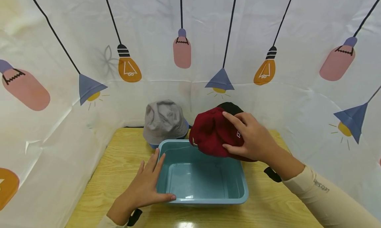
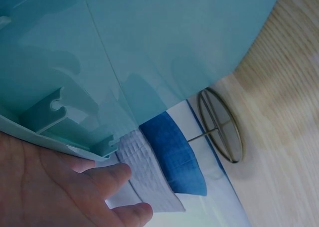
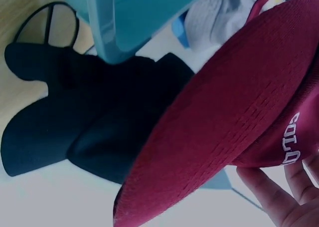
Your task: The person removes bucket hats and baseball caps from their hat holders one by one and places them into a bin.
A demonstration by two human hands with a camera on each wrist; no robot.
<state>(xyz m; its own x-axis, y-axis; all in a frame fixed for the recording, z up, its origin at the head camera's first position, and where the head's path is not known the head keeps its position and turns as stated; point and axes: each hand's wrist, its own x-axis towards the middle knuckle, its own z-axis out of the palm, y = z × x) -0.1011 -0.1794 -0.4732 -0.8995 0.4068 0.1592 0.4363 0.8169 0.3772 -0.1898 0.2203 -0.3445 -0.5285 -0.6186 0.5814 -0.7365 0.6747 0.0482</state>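
Note:
My right hand (image 1: 253, 137) grips a dark red baseball cap (image 1: 209, 132) by its crown, over the back right corner of a light blue plastic bin (image 1: 245, 193). White lettering marks the cap's front, and its curved brim (image 3: 219, 112) fills much of the right wrist view. Spread, straight fingers of my left hand (image 1: 146, 185) rest at the bin's left rim, the thumb at the near left corner. Black caps (image 3: 99, 107) stand behind the red one, largely hidden by it in the head view. Beyond the bin's back left corner is a grey bucket hat (image 1: 165, 120) with a blue underside.
The bin stands on a yellow wood-grain table (image 1: 119, 165). A round wire stand base (image 2: 219, 124) shows beneath the grey hat, and another wire base (image 3: 50, 25) lies by the black caps. A white curtain (image 1: 190, 16) printed with lamps encloses the back and sides.

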